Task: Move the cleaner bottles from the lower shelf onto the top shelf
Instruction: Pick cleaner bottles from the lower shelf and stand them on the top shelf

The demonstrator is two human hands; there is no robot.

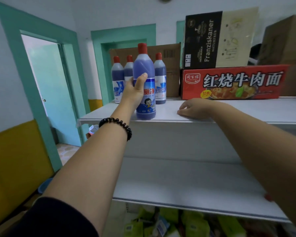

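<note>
A person's left hand (134,90) was wrapped around a blue cleaner bottle (145,82) standing upright near the front edge of the white top shelf (229,108). Three matching bottles (160,77) stood just behind it, in front of a cardboard box (171,55). The right hand (192,107) rested flat and empty on the shelf, beside a red noodle carton (232,82). The lower shelf (186,183) lay bare.

Left grip (135,89) raised, curled closed; right grip (193,107) flat, palm down, fingers spread.

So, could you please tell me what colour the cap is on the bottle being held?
Red, on the held bottle; clearest in the head view.
</note>
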